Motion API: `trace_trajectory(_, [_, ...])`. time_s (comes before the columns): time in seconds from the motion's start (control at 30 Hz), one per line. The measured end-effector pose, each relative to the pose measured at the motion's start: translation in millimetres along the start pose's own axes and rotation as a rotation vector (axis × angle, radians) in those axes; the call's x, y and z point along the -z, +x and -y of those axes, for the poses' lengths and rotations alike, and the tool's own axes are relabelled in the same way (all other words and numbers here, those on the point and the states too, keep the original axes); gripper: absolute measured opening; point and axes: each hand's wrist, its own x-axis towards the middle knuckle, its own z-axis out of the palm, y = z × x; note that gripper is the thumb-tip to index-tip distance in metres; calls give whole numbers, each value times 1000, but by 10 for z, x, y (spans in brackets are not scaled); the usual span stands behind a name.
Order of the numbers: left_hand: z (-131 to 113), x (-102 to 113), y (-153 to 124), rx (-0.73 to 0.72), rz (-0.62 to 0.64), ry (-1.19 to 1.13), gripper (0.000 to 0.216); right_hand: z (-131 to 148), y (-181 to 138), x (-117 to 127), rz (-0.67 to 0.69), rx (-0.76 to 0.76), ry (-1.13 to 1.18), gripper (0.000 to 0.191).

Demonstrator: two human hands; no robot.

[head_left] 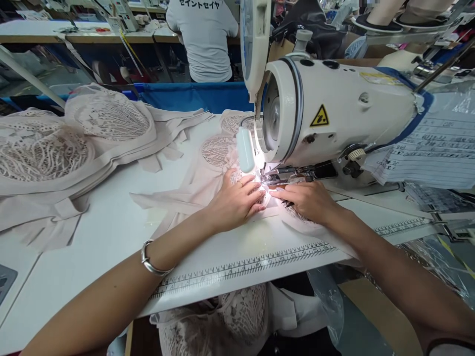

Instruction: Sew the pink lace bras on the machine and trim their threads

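Observation:
A white sewing machine (334, 113) stands on the white table (111, 232), its lamp lighting the needle area (265, 179). A beige lace bra piece (215, 151) lies under the presser foot. My left hand (235, 200) rests flat on the fabric just left of the needle, fingers stretched toward it. My right hand (309, 200) lies flat on the fabric to the right, fingertips almost touching the left hand's. A silver bracelet (150, 259) circles my left wrist.
A stack of beige lace bras (55, 143) fills the table's left. A ruler strip (260, 262) runs along the front edge. More lace pieces (237, 316) hang below it. Paper sheets (438, 143) lie right. A person in a grey shirt (206, 39) sits behind.

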Motion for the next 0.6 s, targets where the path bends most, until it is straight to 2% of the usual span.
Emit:
trace_trajectory(0.17, [38, -13, 13, 40, -1, 13, 36, 28, 109, 33, 178, -137, 22, 53])
trace_trajectory(0.33, [-34, -68, 15, 95, 6, -20, 32, 12, 171, 24, 236, -183, 55, 52])
trace_trajectory(0.4, [-10, -94, 34, 163, -21, -115, 28, -18, 145, 36, 243, -202, 31, 45])
trace_trajectory(0.5, [268, -88, 110, 444, -243, -338, 19, -40, 49, 101, 147, -329, -87, 35])
trace_trajectory(0.6, [817, -24, 237, 725, -524, -444, 24, 66, -77, 174, -10, -451, -181, 30])
